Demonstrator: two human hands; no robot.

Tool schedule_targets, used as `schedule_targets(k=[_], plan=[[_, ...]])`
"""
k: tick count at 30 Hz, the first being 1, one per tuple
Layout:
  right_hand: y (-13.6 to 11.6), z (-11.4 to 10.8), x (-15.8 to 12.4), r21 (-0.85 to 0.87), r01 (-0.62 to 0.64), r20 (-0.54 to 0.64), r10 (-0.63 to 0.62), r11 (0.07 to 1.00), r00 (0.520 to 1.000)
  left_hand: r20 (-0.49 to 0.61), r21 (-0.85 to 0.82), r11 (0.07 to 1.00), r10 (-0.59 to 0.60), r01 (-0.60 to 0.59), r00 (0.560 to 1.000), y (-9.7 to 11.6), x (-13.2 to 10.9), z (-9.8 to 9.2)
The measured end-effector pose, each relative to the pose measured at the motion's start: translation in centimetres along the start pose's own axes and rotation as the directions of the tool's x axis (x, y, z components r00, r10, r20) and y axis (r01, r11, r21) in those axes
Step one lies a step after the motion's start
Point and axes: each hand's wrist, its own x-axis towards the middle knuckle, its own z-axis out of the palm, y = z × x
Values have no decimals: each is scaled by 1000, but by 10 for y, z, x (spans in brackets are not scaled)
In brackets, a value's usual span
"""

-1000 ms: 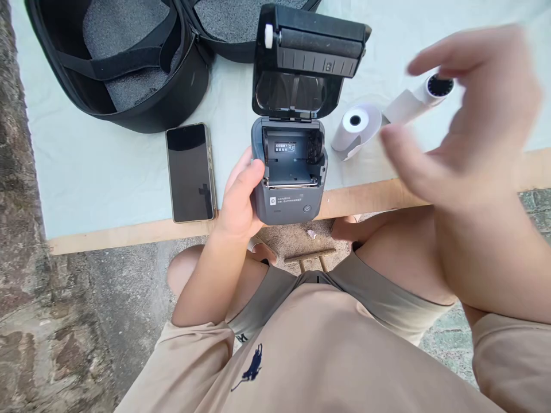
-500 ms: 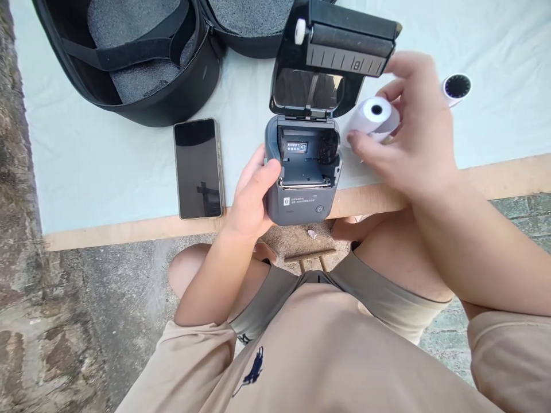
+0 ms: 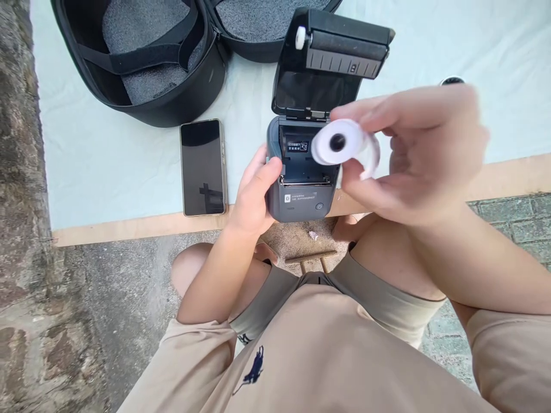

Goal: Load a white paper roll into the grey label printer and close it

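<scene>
A small grey printer (image 3: pixel 297 201) stands at the table's near edge with its black lid (image 3: pixel 331 57) swung up and its paper bay bare. My left hand (image 3: pixel 252 198) is wrapped round the printer's left side. My right hand (image 3: pixel 408 155) pinches a white paper roll (image 3: pixel 340 143) between thumb and fingers, in the air just above the right part of the open bay. A loose tail of paper curls off the roll's right side. A second roll (image 3: pixel 451 81) peeks out behind my right hand.
A dark phone (image 3: pixel 203 167) lies face up left of the printer. An open black carry case (image 3: pixel 146 57) with grey foam sits at the back left. The pale cloth (image 3: pixel 107 166) ends at a wooden table edge (image 3: pixel 129 229). My knees are below it.
My right hand reached to the roll lying right of the printer, closed on it, and lifted it left to above the open bay. The left hand stayed on the printer.
</scene>
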Motion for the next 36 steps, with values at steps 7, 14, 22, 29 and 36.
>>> schedule_targets(k=[7,14,22,29,36], plan=[[-5,15,8,-560,261,69,-270,786,961,3,-15,1000,13,-13,1000,2,-1,0],[-5,19,10,-613,281,150,-241,738,959,-3,-24,1000,15,-15,1000,3,-2,3],[-12,17,11,-662,243,150,-192,709,970,1,-24,999,-29,29,1000,5,-4,6],[-2,20,8,-661,291,147,-260,692,954,-17,-31,999,-21,21,1000,5,-4,5],[8,17,10,-644,281,129,-261,711,957,-8,27,998,-48,48,999,4,-2,3]])
